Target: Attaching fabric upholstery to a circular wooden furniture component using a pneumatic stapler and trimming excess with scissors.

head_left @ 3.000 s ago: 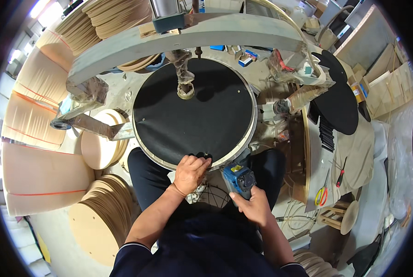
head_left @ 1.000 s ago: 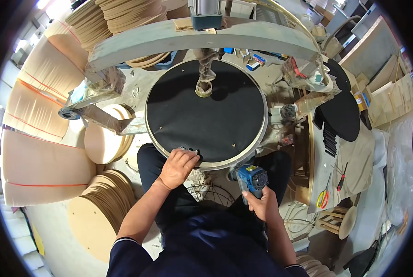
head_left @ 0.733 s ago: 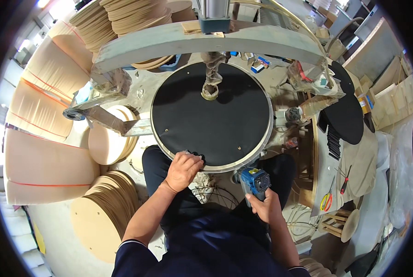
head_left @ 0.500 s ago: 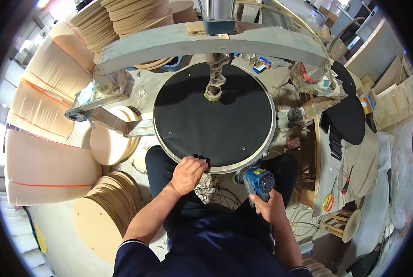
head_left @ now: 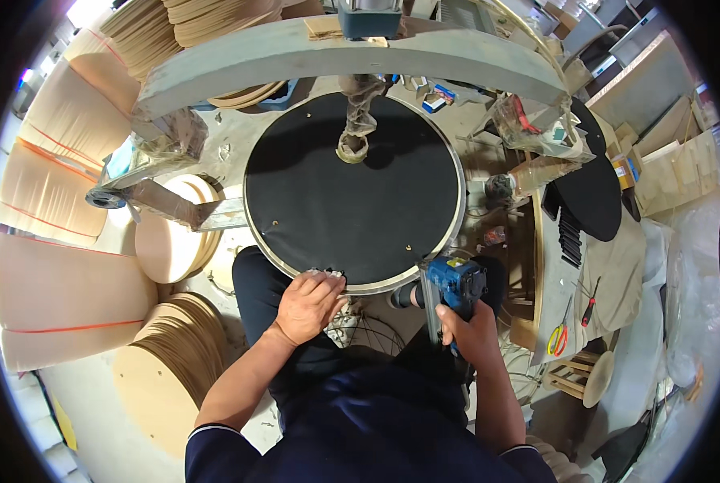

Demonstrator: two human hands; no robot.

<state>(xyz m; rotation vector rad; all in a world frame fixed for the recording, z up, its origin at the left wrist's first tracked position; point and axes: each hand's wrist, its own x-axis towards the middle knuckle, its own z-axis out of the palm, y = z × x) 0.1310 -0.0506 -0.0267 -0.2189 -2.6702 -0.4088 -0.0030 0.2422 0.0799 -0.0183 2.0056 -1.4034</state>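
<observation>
A round black-fabric-covered disc (head_left: 336, 209) with a pale rim lies flat under the press arm. At its near-left rim rests my left hand (head_left: 310, 306), fingers closed over the fabric's edge; a small light, bunched bit shows at the fingertips. My right hand (head_left: 471, 332) grips a blue staple gun (head_left: 456, 282) around its handle. The gun stands upright, its nose close to the disc's near-right rim; whether they touch I cannot tell. A few small brass-coloured bits dot the fabric. A plastic-wrapped post (head_left: 358, 121) comes down onto the far part of the disc.
A grey curved beam (head_left: 295, 68) spans above the disc. Stacked wooden discs (head_left: 154, 370) and wrapped bundles (head_left: 70, 282) stand on the left. On the right, a bench carries scissors (head_left: 559, 338), a red-handled screwdriver (head_left: 589, 310) and black strips (head_left: 569, 241); a stool (head_left: 593, 378) stands below.
My right hand has raised the staple gun and turned it more upright, its nose now nearer the rim. My left hand stays at the edge. The whole view has shifted slightly.
</observation>
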